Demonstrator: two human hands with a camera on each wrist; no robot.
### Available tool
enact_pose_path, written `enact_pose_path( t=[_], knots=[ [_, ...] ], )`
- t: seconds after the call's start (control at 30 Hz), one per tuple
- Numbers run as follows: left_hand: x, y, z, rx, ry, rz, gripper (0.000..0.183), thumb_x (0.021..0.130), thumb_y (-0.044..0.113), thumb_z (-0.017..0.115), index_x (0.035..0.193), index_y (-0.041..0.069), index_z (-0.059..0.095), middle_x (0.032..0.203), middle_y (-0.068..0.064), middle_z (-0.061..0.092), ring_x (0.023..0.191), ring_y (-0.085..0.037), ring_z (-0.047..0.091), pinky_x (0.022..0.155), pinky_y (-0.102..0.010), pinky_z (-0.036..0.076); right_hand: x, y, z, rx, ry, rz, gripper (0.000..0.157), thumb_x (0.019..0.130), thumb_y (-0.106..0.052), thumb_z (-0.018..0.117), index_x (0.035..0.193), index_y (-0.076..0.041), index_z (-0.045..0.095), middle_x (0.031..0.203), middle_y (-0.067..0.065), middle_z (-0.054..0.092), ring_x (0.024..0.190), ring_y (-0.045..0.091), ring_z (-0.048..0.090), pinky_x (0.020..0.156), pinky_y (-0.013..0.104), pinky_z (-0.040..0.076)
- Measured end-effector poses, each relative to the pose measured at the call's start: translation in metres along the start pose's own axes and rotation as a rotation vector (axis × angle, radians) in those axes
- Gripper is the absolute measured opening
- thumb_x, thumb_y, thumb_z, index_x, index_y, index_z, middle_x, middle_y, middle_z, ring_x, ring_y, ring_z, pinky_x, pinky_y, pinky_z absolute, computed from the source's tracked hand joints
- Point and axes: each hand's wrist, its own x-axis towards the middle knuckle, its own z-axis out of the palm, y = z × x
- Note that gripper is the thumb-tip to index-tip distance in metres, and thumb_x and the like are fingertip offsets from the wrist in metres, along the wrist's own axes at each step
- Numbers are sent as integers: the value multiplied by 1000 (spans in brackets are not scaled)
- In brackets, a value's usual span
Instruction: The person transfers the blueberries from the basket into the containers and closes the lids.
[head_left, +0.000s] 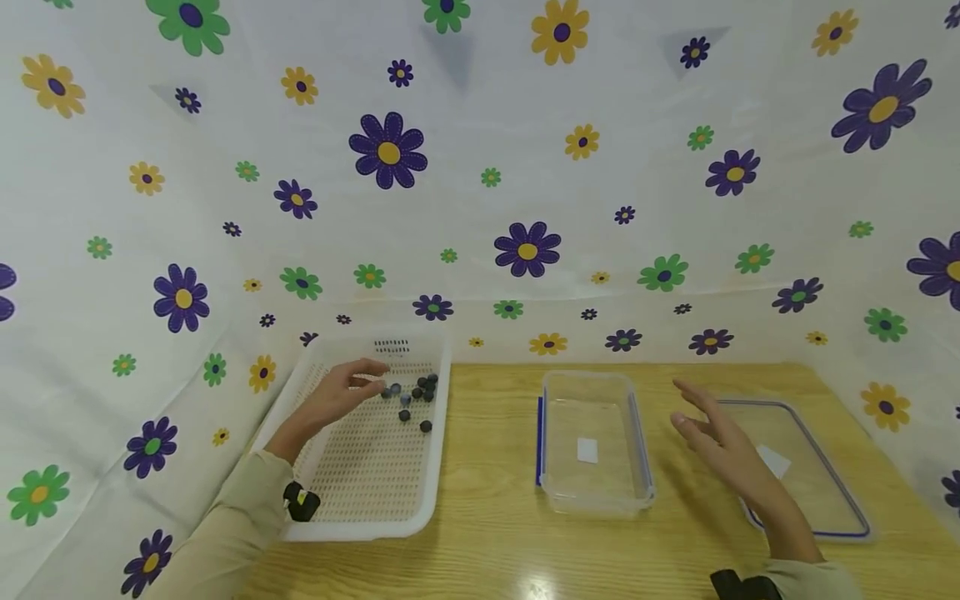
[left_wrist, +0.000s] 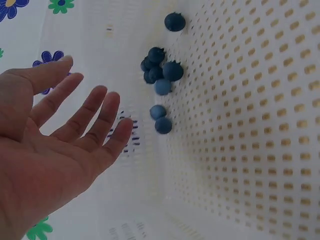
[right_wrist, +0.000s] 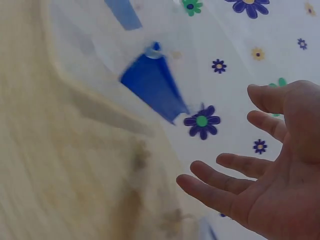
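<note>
Several dark blueberries [head_left: 417, 392] lie in the far right part of a white perforated basket [head_left: 375, 531]. Over that basket hovers my left hand [head_left: 337, 396], its fingers loosely extended and nothing in them. The left wrist view shows the blueberries [left_wrist: 173, 71] beyond the fingertips, apart from them. My right hand [head_left: 720, 450] is raised between a clear plastic container [head_left: 600, 421] and its lid [head_left: 813, 492], fingers spread and holding nothing. Blue clips [right_wrist: 155, 85] of the container appear left of that hand in the right wrist view.
The uncovered container stands in the middle of the wooden table [head_left: 495, 467], with a white label [head_left: 587, 451] showing in it. Its blue-edged lid lies flat at the right. A flower-printed white sheet [head_left: 465, 225] closes off the back and sides.
</note>
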Motion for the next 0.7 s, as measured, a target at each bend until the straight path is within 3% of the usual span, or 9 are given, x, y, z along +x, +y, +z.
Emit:
enact_pose_path(
  t=[0.1,0.17,0.33,0.53,0.7],
  knots=[
    [5,1,8,-68,-77,-15,36,102,16,65,133,-2,62,136,-25,60,119,-39,62,98,-51,53,1,9,12,88,-23,27,59,111,-21,47,163,-9,22,160,36,21,126,63,46,86,58,57],
    [8,1,14,-127,-113,-62,39,99,16,69,134,-1,63,138,-26,58,117,-37,62,96,-48,55,1,13,18,143,-35,62,59,111,-22,47,162,-8,23,160,36,21,128,63,44,86,52,58],
    [12,-1,29,-237,-164,-166,46,94,11,75,135,-5,61,137,-28,55,102,-28,63,89,-44,55,0,20,27,313,-56,159,57,110,-23,49,160,-8,24,160,31,23,130,58,44,86,47,59],
    [17,-4,44,-236,-228,-178,39,93,5,74,128,-7,65,116,-25,60,84,-18,62,75,-38,57,-1,22,34,462,-122,223,58,109,-22,52,159,-9,25,161,30,23,131,53,46,88,52,58],
    [19,-7,51,-195,-287,-148,38,93,6,74,128,-6,66,113,-22,63,89,-25,68,76,-45,62,4,22,39,517,-123,271,58,108,-23,54,159,-13,29,161,26,27,131,47,49,92,48,56]
  ],
)
